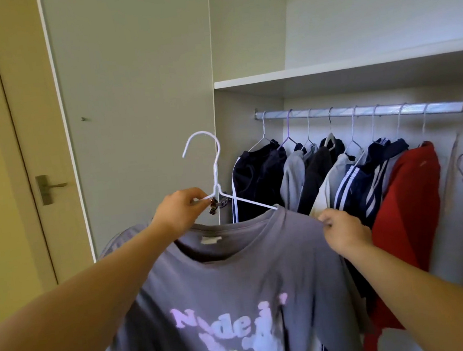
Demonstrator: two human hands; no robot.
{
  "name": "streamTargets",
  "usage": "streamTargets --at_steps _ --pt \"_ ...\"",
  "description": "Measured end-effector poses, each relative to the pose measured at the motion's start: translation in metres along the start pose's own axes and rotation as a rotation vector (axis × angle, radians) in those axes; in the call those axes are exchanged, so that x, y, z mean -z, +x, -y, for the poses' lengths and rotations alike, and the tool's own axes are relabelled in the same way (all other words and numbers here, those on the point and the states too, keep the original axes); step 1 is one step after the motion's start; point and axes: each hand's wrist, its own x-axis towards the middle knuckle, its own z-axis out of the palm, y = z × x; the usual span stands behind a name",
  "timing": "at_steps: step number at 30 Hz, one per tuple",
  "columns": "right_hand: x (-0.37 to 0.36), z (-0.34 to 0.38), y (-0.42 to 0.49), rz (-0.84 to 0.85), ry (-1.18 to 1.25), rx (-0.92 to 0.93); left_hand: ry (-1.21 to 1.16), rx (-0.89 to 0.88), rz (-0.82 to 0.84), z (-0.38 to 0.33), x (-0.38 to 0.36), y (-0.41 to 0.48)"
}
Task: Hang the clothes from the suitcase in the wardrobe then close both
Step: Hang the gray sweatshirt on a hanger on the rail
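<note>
Our left hand (178, 213) grips the hanger (215, 174), right hand (343, 231) pinches the shirt (235, 282) shoulder; we should seat it squarely.

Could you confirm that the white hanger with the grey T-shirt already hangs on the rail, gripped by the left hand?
Not yet: the head view shows the white hanger with the grey T-shirt held clear of the rail, gripped by the left hand.

View: single head-worn wide-angle camera, looking from standing height.
Facing: forward and slightly down, toward the wardrobe rail (371, 111).
Position: in front of the rail, off its left end, below the shelf (327, 71).
Nearness: close.
Frame edges: room door (29, 110) far left of the rail; rail cut off at right.
</note>
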Motion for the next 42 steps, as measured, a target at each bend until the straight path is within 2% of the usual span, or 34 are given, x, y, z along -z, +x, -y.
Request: streamTargets --at_steps 2,6,11,15,19,22,29,34,39,42 --pt "0.001 0.008 -0.003 0.056 0.011 0.010 -0.086 0.014 0.006 -0.002 -0.004 -0.001" --pt "-0.013 0.037 -0.006 0.209 0.237 0.214 -0.247 0.004 0.095 -0.012 -0.015 -0.005" --pt "-0.019 0.061 -0.014 0.173 0.318 0.311 -0.298 -0.040 0.138 -0.022 -0.018 -0.009" --pt "-0.015 0.066 -0.015 0.224 0.349 0.309 -0.317 -0.050 0.120 -0.019 -0.018 -0.012" --pt "-0.009 0.055 -0.017 0.255 0.366 0.198 -0.251 -0.093 0.150 -0.025 -0.036 -0.014" --pt "-0.005 0.030 -0.020 0.248 0.465 0.097 -0.209 -0.137 0.205 -0.035 -0.056 -0.012" --pt "0.012 -0.047 -0.052 0.226 0.491 -0.169 -0.321 -0.228 0.472 -0.084 -0.121 -0.024" --pt "0.039 -0.094 -0.090 0.149 0.477 -0.354 -0.387 -0.346 0.660 -0.133 -0.159 -0.040" --pt "0.065 -0.116 -0.130 0.067 0.464 -0.516 -0.334 -0.518 0.709 -0.166 -0.186 -0.049" --pt "0.071 -0.116 -0.148 0.027 0.452 -0.614 -0.359 -0.575 0.668 -0.176 -0.193 -0.051"
